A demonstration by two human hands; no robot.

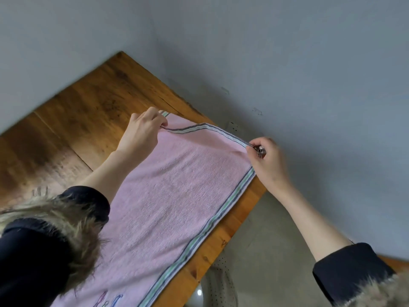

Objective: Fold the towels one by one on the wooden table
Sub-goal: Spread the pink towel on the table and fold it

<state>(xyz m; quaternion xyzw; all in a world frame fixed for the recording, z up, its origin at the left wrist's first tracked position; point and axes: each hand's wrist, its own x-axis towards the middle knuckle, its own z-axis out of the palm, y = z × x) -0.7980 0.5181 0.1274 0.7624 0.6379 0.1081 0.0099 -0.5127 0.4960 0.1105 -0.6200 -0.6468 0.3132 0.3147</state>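
Two hands pinch the pink towel [177, 196]: left hand [141, 129] at 11 o'clock, right hand [269, 159] at 2, over the wooden table [88, 107].

Soft, even daylight is falling on the wooden table [93, 103]; wide-angle distortion is tilting its edges, and slight blur is softening detail.

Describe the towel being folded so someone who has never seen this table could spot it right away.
Start at the wooden table against the grey wall. A long pink towel lies spread over its right side, its far end pinched up by the left hand and right hand. Its grey, green and white striped border sets it apart.
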